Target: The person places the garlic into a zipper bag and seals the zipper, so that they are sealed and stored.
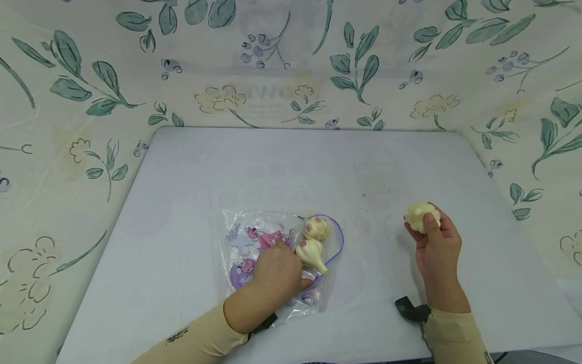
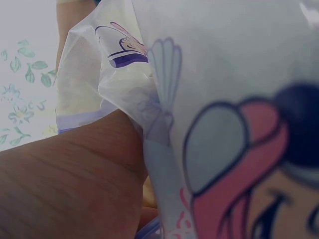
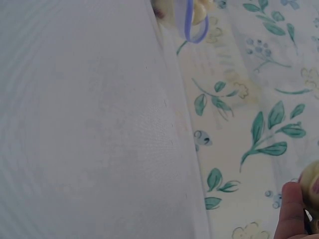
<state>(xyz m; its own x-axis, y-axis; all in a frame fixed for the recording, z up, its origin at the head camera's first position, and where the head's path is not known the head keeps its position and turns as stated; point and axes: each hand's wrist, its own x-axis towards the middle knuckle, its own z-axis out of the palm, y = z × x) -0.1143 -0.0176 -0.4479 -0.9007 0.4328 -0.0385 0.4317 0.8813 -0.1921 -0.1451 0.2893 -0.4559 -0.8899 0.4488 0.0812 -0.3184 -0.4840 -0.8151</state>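
Observation:
A clear plastic zip bag point(image 1: 243, 240) with pink and purple cartoon prints lies on the table. My left hand point(image 1: 278, 268) grips it near its mouth, fingers over the printed side and thumb by the purple zip edge point(image 1: 342, 237). Two pale yellow garlic bulbs point(image 1: 311, 254) sit at the bag's mouth, within the zip's loop; how far inside they are I cannot tell. Off to the right, my right hand point(image 1: 438, 247) holds another garlic bulb point(image 1: 416, 216) above the table between thumb and fingers. In the left wrist view the printed bag point(image 2: 214, 64) hides the left fingertips.
The white table point(image 1: 273, 172) has its far edge against a leaf-patterned cloth point(image 1: 273, 65), which also lies along both sides. A black strap piece point(image 1: 411, 309) sticks out at the right wrist.

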